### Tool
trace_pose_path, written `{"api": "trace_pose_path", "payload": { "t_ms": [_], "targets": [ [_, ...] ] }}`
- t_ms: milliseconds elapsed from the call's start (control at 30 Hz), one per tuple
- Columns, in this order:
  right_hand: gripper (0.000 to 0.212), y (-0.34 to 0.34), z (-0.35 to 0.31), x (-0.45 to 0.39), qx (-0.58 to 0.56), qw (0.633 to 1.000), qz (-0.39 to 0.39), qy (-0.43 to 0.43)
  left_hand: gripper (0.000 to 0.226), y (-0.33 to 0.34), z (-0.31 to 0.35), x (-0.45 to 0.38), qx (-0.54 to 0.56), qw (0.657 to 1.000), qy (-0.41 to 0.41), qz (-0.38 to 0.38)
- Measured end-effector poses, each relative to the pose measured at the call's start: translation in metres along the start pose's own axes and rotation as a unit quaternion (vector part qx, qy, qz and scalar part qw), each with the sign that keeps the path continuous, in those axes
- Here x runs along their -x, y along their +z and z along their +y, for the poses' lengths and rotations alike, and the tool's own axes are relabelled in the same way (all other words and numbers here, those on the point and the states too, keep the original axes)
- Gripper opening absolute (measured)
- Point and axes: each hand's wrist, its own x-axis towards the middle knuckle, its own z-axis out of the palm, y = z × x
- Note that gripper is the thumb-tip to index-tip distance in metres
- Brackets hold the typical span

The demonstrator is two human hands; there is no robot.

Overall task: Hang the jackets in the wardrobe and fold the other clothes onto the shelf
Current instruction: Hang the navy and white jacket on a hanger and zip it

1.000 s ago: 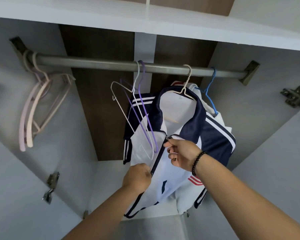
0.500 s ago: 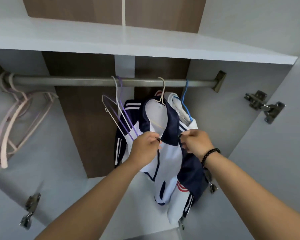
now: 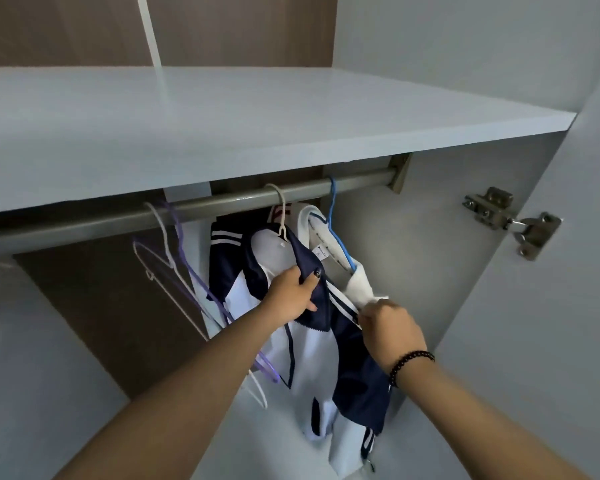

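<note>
A navy and white jacket (image 3: 312, 368) hangs on a cream hanger (image 3: 282, 216) from the metal rail (image 3: 194, 211) inside the wardrobe. My left hand (image 3: 293, 294) grips its navy collar. My right hand (image 3: 392, 327), with a bead bracelet at the wrist, pinches the jacket's striped shoulder edge. Behind it a white garment (image 3: 355, 282) hangs on a blue hanger (image 3: 334, 220).
Bare white and purple hangers (image 3: 179, 271) hang on the rail to the left of the jacket. A white shelf (image 3: 243, 133) runs above the rail. A metal door hinge (image 3: 513, 220) sticks out at the right wall.
The view has tilted upward, showing the shelf top. My left hand moved up from the zip to the collar, and my right hand shifted to the right shoulder.
</note>
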Motion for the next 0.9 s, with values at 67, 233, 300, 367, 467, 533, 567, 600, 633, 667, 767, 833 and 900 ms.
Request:
{"api": "trace_pose_path", "payload": {
  "t_ms": [67,233,300,367,467,533,567,600,633,667,767,833,900],
  "targets": [
    [0.019,0.005,0.000,0.011,0.011,1.000,0.007,-0.011,0.034,-0.001,-0.006,0.001,-0.092,0.993,0.055,0.042],
    [0.018,0.019,-0.011,0.047,-0.058,0.997,0.002,-0.044,0.050,-0.010,0.010,0.010,-0.288,0.935,0.173,0.114],
    [0.019,0.028,-0.024,0.060,-0.100,0.993,-0.014,-0.061,0.047,-0.004,0.019,0.016,-0.334,0.917,0.180,0.123],
    [0.023,0.036,-0.036,0.068,-0.137,0.988,-0.036,-0.065,0.036,0.003,0.023,0.021,-0.367,0.904,0.163,0.146],
    [0.022,0.043,-0.051,0.074,-0.141,0.985,-0.075,-0.070,0.030,0.003,0.019,0.028,-0.346,0.906,0.119,0.211],
    [0.016,0.044,-0.057,0.075,-0.145,0.981,-0.101,-0.079,0.042,0.002,0.012,0.032,-0.287,0.922,0.084,0.247],
    [0.010,0.042,-0.059,0.074,-0.149,0.979,-0.114,-0.081,0.047,0.002,0.009,0.034,-0.257,0.929,0.066,0.259],
    [0.006,0.040,-0.060,0.072,-0.157,0.976,-0.122,-0.085,0.048,0.001,0.006,0.035,-0.227,0.937,0.047,0.261],
    [0.012,0.037,-0.061,0.069,-0.161,0.975,-0.129,-0.083,0.046,-0.001,0.003,0.034,-0.208,0.946,0.028,0.248],
    [0.015,0.035,-0.060,0.065,-0.159,0.975,-0.130,-0.089,0.041,-0.002,0.002,0.032,-0.209,0.953,0.014,0.218],
    [0.011,0.027,-0.060,0.054,-0.124,0.980,-0.117,-0.106,0.031,-0.007,0.004,0.026,-0.225,0.964,0.026,0.143],
    [0.011,0.023,-0.057,0.048,-0.105,0.982,-0.111,-0.106,0.030,-0.006,0.011,0.023,-0.225,0.966,0.039,0.118],
    [0.007,0.019,-0.055,0.043,-0.107,0.983,-0.110,-0.096,0.033,-0.003,0.019,0.018,-0.247,0.964,0.045,0.090]
  ]
}}
